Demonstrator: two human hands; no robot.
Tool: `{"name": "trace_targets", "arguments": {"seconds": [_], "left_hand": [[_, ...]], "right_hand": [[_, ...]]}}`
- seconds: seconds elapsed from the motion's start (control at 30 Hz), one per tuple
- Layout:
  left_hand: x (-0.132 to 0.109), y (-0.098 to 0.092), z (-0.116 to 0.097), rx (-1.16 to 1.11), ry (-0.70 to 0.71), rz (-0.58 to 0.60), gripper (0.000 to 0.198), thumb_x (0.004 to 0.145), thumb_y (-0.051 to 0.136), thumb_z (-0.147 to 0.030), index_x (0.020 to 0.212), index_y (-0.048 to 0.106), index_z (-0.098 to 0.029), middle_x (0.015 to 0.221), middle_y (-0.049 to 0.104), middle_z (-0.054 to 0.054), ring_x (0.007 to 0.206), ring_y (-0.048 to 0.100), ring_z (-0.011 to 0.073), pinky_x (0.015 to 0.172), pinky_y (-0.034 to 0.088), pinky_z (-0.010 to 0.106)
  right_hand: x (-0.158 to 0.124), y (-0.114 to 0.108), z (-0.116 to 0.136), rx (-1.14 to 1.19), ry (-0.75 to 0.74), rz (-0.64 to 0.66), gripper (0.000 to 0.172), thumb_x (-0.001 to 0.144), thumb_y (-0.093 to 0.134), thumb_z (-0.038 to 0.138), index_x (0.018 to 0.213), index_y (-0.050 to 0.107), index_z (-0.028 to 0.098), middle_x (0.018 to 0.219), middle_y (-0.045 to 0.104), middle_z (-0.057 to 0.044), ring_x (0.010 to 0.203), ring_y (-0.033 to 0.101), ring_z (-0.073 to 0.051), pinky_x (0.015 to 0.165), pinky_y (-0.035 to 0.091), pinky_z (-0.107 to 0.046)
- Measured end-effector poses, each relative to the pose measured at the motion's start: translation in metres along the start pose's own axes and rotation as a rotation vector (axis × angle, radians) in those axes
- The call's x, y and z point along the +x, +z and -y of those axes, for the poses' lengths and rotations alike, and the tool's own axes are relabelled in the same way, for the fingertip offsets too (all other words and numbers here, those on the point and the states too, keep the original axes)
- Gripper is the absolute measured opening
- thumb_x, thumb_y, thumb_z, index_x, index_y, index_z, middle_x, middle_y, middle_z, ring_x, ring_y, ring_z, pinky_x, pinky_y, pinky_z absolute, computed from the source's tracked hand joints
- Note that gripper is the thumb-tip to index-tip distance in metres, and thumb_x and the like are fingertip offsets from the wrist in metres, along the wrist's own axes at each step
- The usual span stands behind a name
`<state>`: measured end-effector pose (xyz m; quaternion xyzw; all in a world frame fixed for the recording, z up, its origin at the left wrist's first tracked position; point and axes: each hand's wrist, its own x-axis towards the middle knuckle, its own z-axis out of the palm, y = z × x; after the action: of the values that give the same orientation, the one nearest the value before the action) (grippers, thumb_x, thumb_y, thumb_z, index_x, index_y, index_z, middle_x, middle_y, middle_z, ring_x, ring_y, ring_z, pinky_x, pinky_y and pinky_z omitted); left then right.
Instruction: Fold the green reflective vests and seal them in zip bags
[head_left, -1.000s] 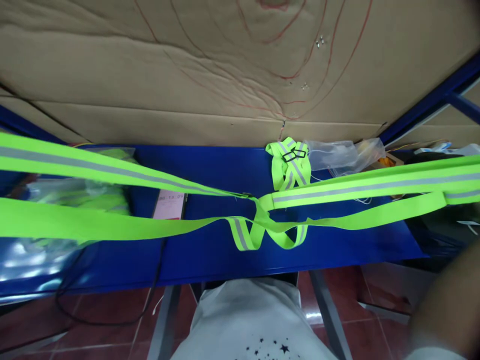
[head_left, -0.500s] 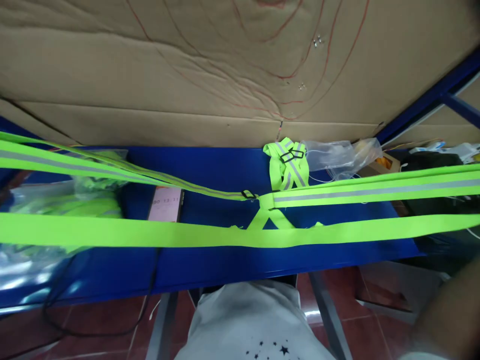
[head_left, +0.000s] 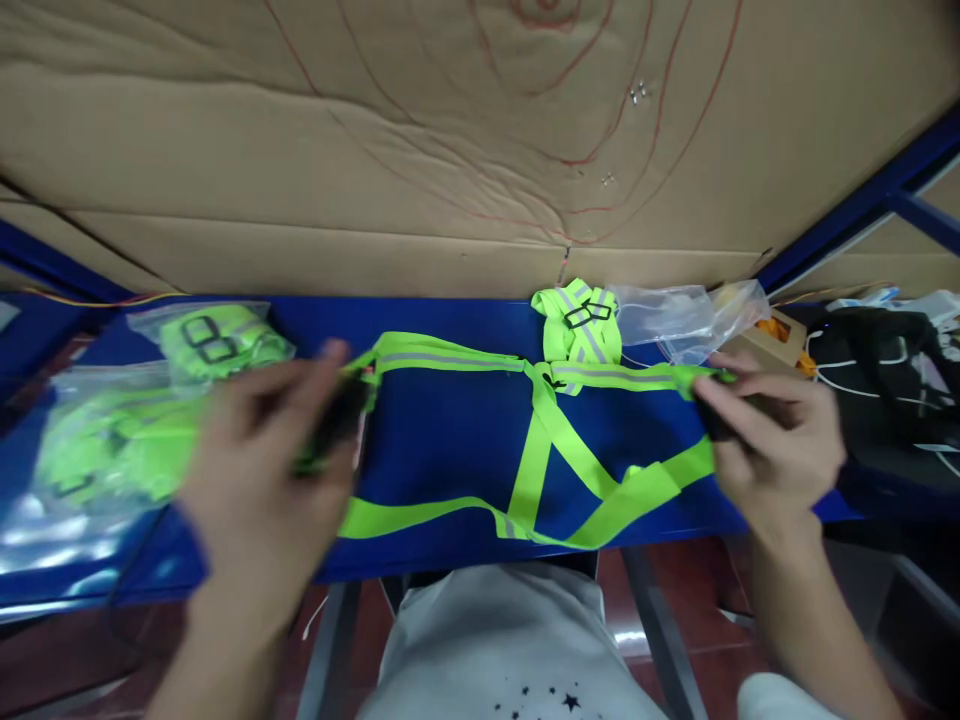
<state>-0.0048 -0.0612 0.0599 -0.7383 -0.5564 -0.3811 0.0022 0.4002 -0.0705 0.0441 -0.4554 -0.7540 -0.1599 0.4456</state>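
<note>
A neon-yellow reflective harness (head_left: 555,425) with grey stripes stretches between my hands over the blue table. My left hand (head_left: 274,470), smeared by motion, closes round its left end, where a dark piece, perhaps a buckle, shows at the fingers. On the other side, my right hand (head_left: 780,430) pinches the right end of the straps together with a black piece that is partly hidden. Two straps cross below the harness's middle, and the lower band sags near the table's front edge.
A folded reflective harness (head_left: 577,325) with black buckles lies at the back. Bagged harnesses (head_left: 120,430) are on the left. A clear plastic bag (head_left: 667,315) and a cardboard box (head_left: 780,345) lie back right, beside a black bag (head_left: 877,370). Cardboard (head_left: 375,150) stands behind the blue table (head_left: 442,430).
Both hands have come inward into view, bringing the ends of the harness closer together. The straps, stretched wide and taut before, are now lower and the bottom band is slack.
</note>
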Motion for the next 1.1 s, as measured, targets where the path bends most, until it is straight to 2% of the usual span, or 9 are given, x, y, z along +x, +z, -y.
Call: {"name": "trace_targets", "arguments": {"seconds": [0.07, 0.17, 0.3, 0.4, 0.57, 0.67, 0.9, 1.0, 1.1], "left_hand": [[-0.01, 0.025, -0.02, 0.035, 0.119, 0.032, 0.092, 0.087, 0.059, 0.0, 0.158, 0.035, -0.053, 0.132, 0.058, 0.005, 0.115, 0.063, 0.0278, 0.1, 0.057, 0.045], [-0.02, 0.06, -0.047, -0.03, 0.239, 0.09, 0.104, 0.082, 0.047, 0.011, 0.165, 0.021, -0.046, 0.131, 0.058, 0.01, 0.115, 0.062, 0.028, 0.097, 0.059, 0.042], [-0.026, 0.08, -0.059, -0.037, 0.31, 0.11, 0.101, 0.084, 0.041, 0.011, 0.168, 0.012, -0.038, 0.129, 0.06, 0.013, 0.114, 0.061, 0.0291, 0.093, 0.059, 0.042], [-0.028, 0.083, -0.056, -0.021, 0.339, 0.111, 0.094, 0.09, 0.04, 0.009, 0.169, 0.012, -0.033, 0.128, 0.063, 0.014, 0.114, 0.062, 0.0284, 0.093, 0.058, 0.041], [-0.029, 0.086, -0.05, -0.009, 0.374, -0.005, 0.082, 0.089, 0.041, 0.01, 0.164, 0.033, -0.022, 0.124, 0.064, 0.016, 0.11, 0.062, 0.0271, 0.094, 0.055, 0.039], [-0.03, 0.088, -0.052, -0.004, 0.383, -0.008, 0.075, 0.09, 0.043, 0.009, 0.161, 0.04, -0.016, 0.124, 0.064, 0.017, 0.11, 0.061, 0.0273, 0.095, 0.054, 0.038], [-0.032, 0.098, -0.061, 0.018, 0.384, -0.014, 0.068, 0.093, 0.045, 0.005, 0.159, 0.04, -0.009, 0.124, 0.063, 0.019, 0.108, 0.06, 0.0283, 0.092, 0.053, 0.038], [-0.03, 0.092, -0.063, -0.029, 0.34, 0.014, 0.071, 0.093, 0.048, 0.004, 0.161, 0.036, -0.013, 0.128, 0.061, 0.019, 0.111, 0.06, 0.0282, 0.094, 0.052, 0.039], [-0.017, 0.067, -0.058, -0.165, 0.28, 0.175, 0.079, 0.096, 0.066, -0.021, 0.165, 0.028, -0.026, 0.145, 0.053, 0.018, 0.127, 0.056, 0.0328, 0.104, 0.048, 0.047]], "right_hand": [[0.001, 0.016, 0.023, 0.098, -0.003, 0.161, 0.071, 0.093, 0.057, 0.005, 0.149, 0.054, 0.049, 0.114, 0.057, -0.009, 0.116, 0.07, -0.031, 0.094, 0.063, -0.053], [0.0, 0.035, 0.046, 0.213, -0.075, 0.318, 0.076, 0.095, 0.054, 0.002, 0.158, 0.042, 0.043, 0.124, 0.056, -0.01, 0.12, 0.065, -0.028, 0.099, 0.063, -0.047], [-0.004, 0.05, 0.062, 0.31, -0.103, 0.417, 0.082, 0.095, 0.05, -0.002, 0.164, 0.031, 0.037, 0.131, 0.053, -0.011, 0.127, 0.059, -0.026, 0.105, 0.06, -0.044], [-0.007, 0.055, 0.065, 0.339, -0.086, 0.44, 0.083, 0.095, 0.05, -0.003, 0.165, 0.03, 0.036, 0.132, 0.053, -0.01, 0.128, 0.057, -0.025, 0.106, 0.059, -0.042], [-0.01, 0.059, 0.064, 0.318, -0.063, 0.33, 0.076, 0.095, 0.048, -0.005, 0.161, 0.041, 0.031, 0.132, 0.054, -0.011, 0.127, 0.058, -0.025, 0.102, 0.059, -0.043], [-0.006, 0.061, 0.067, 0.294, -0.076, 0.32, 0.073, 0.095, 0.048, -0.005, 0.16, 0.043, 0.028, 0.128, 0.056, -0.012, 0.125, 0.059, -0.026, 0.101, 0.058, -0.043], [-0.002, 0.073, 0.091, 0.172, -0.096, 0.279, 0.071, 0.092, 0.046, -0.006, 0.158, 0.044, 0.018, 0.121, 0.061, -0.015, 0.119, 0.06, -0.028, 0.097, 0.055, -0.042], [-0.001, 0.075, 0.093, 0.161, -0.08, 0.31, 0.076, 0.087, 0.044, -0.009, 0.158, 0.043, 0.017, 0.124, 0.06, -0.016, 0.121, 0.058, -0.029, 0.1, 0.054, -0.043], [0.008, 0.07, 0.087, 0.233, -0.011, 0.346, 0.081, 0.08, 0.045, -0.008, 0.155, 0.046, 0.021, 0.129, 0.055, -0.014, 0.125, 0.057, -0.027, 0.102, 0.056, -0.04]]}}
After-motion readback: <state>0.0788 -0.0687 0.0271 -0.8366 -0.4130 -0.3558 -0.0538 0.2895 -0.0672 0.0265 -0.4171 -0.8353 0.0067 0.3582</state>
